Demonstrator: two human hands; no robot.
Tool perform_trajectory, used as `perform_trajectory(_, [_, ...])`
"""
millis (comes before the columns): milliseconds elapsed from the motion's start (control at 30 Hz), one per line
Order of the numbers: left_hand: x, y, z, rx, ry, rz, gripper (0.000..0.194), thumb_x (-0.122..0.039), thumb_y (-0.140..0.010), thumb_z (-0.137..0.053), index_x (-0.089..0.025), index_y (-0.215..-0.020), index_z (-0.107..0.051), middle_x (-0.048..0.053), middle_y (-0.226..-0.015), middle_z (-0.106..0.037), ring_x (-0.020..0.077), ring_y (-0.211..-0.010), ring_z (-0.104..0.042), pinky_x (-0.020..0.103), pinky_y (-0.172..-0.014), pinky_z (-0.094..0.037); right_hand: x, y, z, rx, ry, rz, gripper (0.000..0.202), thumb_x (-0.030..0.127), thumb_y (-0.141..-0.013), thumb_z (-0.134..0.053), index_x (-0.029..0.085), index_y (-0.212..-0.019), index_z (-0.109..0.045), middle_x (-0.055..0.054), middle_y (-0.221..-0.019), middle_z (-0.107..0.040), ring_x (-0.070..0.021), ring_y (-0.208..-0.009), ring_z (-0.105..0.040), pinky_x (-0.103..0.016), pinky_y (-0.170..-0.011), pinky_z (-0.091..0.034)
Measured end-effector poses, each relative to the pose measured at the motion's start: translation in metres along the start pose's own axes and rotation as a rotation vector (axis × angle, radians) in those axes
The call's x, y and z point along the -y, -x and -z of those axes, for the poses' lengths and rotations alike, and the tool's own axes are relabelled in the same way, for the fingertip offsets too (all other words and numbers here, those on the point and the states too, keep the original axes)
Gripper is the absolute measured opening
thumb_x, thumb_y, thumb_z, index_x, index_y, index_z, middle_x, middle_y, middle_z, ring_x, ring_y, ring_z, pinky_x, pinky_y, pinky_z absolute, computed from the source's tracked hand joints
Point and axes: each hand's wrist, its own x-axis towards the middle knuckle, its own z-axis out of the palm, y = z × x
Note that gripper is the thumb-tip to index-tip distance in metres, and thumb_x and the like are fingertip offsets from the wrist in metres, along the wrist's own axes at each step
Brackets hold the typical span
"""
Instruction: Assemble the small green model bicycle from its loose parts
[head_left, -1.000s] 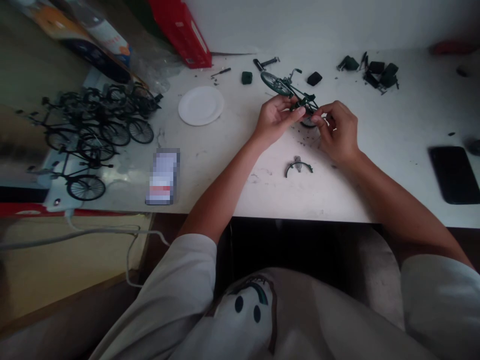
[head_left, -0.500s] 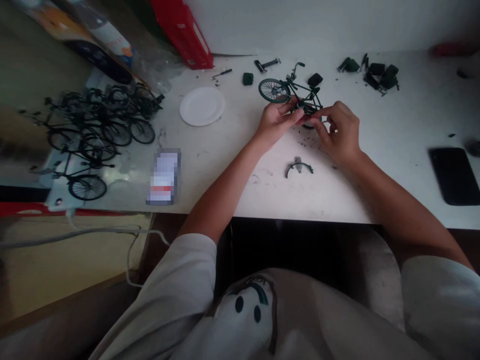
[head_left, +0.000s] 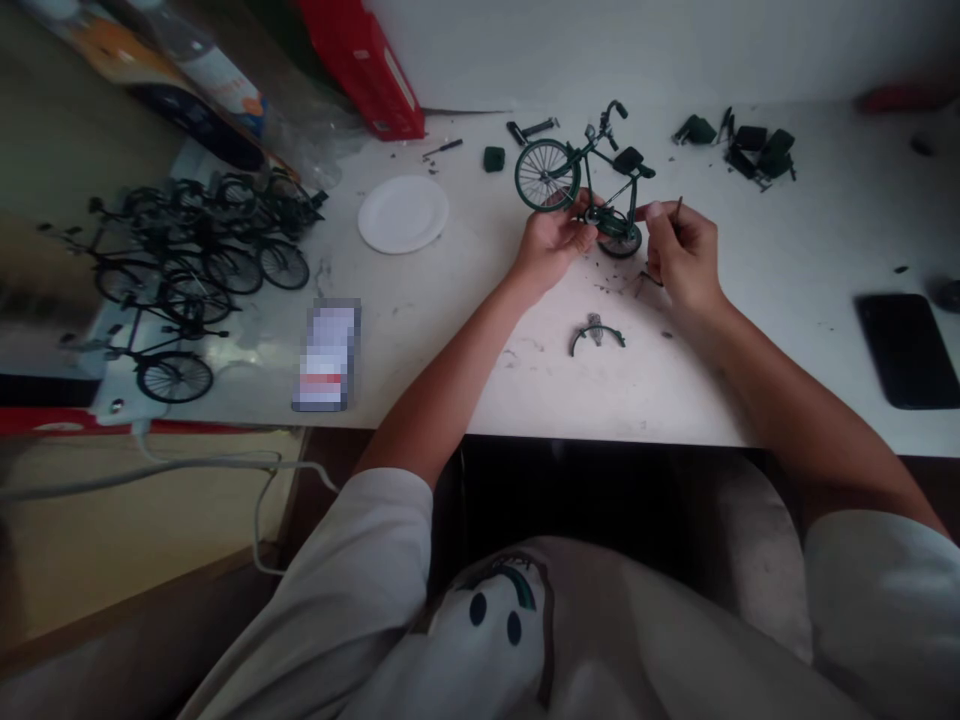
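Model bicycle (head_left: 581, 175) stands upright near the table's (head_left: 465, 330) far edge, long axis left-right, left hand (head_left: 551, 240) pinching its frame low by the cranks, right hand (head_left: 679, 250) just beside the rear wheel, fingers pressed around a thin tool (head_left: 678, 209).

Both forearms stretched forward, converging. Left hand (head_left: 550, 240) palm inward, fingers curled, thumb and fingertips pinched shut. Right hand (head_left: 679, 255) just beside it, apart, fingers bunched, thumb and index pinched together, knuckles up.
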Motion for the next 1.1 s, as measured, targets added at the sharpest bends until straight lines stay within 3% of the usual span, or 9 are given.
perform_trajectory(133, [0.000, 0.001, -0.001, -0.017, 0.020, -0.013, 0.019, -0.017, -0.097, -0.088, -0.024, -0.112, -0.077, 0.001, -0.122, -0.081, 0.0261, -0.138, -0.081, 0.034, -0.114, -0.068, -0.008, 0.000, -0.001, 0.077, -0.142, -0.158, 0.066, 0.096, -0.093, -0.073, 0.030, -0.095, -0.067, 0.009, -0.059, -0.032, -0.0128, -0.045, -0.035, -0.032, -0.042, -0.033])
perform_trajectory(300, [0.003, 0.001, 0.001, 0.018, -0.014, -0.053, 0.028, -0.015, -0.091, -0.094, -0.026, -0.112, -0.079, 0.000, -0.121, -0.080, 0.0266, -0.138, -0.079, 0.037, -0.115, -0.067, -0.007, -0.001, 0.000, 0.163, -0.212, -0.207, 0.070, 0.101, -0.089, -0.072, 0.033, -0.095, -0.058, 0.010, -0.061, -0.027, -0.0130, -0.048, -0.028, -0.033, -0.045, -0.032])
perform_trajectory(433, [0.022, -0.011, 0.013, 0.083, -0.095, -0.175, 0.037, -0.033, -0.090, -0.100, -0.029, -0.120, -0.078, 0.000, -0.130, -0.080, 0.0245, -0.132, -0.081, 0.035, -0.111, -0.067, 0.003, -0.002, 0.003, 0.167, -0.280, -0.261, 0.072, 0.101, -0.084, -0.077, 0.033, -0.095, -0.057, 0.010, -0.062, -0.024, -0.0122, -0.049, -0.023, -0.032, -0.044, -0.026])
perform_trajectory(633, [0.047, -0.028, 0.028, 0.180, -0.164, -0.349, 0.053, -0.053, -0.090, -0.098, -0.029, -0.132, -0.076, 0.001, -0.134, -0.079, 0.0210, -0.121, -0.083, 0.035, -0.104, -0.068, 0.026, -0.002, 0.005, 0.159, -0.425, -0.379, 0.068, 0.088, -0.078, -0.095, 0.030, -0.091, -0.062, 0.010, -0.062, -0.025, -0.0099, -0.050, -0.019, -0.028, -0.042, -0.020])
perform_trajectory(767, [0.047, -0.027, 0.029, 0.158, -0.215, -0.406, 0.054, -0.059, -0.089, -0.097, -0.029, -0.130, -0.079, 0.001, -0.133, -0.081, 0.0181, -0.111, -0.084, 0.035, -0.097, -0.071, 0.028, -0.001, 0.004, 0.152, -0.456, -0.390, 0.069, 0.087, -0.075, -0.097, 0.030, -0.090, -0.062, 0.010, -0.062, -0.023, -0.0094, -0.050, -0.018, -0.028, -0.042, -0.018])
perform_trajectory(900, [0.044, -0.029, 0.028, 0.141, -0.226, -0.376, 0.060, -0.062, -0.082, -0.102, -0.028, -0.127, -0.081, 0.003, -0.135, -0.082, 0.0175, -0.101, -0.085, 0.035, -0.092, -0.073, 0.027, -0.002, 0.006, 0.150, -0.458, -0.408, 0.070, 0.088, -0.074, -0.097, 0.030, -0.090, -0.059, 0.010, -0.066, -0.024, -0.0101, -0.051, -0.020, -0.029, -0.043, -0.020])
perform_trajectory(1100, [0.039, -0.026, 0.024, 0.124, -0.262, -0.354, 0.069, -0.071, -0.079, -0.100, -0.023, -0.126, -0.084, 0.005, -0.117, -0.085, 0.0162, -0.089, -0.084, 0.033, -0.081, -0.072, 0.029, -0.006, 0.010, 0.074, -0.459, -0.411, 0.067, 0.083, -0.075, -0.100, 0.031, -0.093, -0.061, 0.009, -0.067, -0.028, -0.0114, -0.056, -0.016, -0.034, -0.046, -0.018])
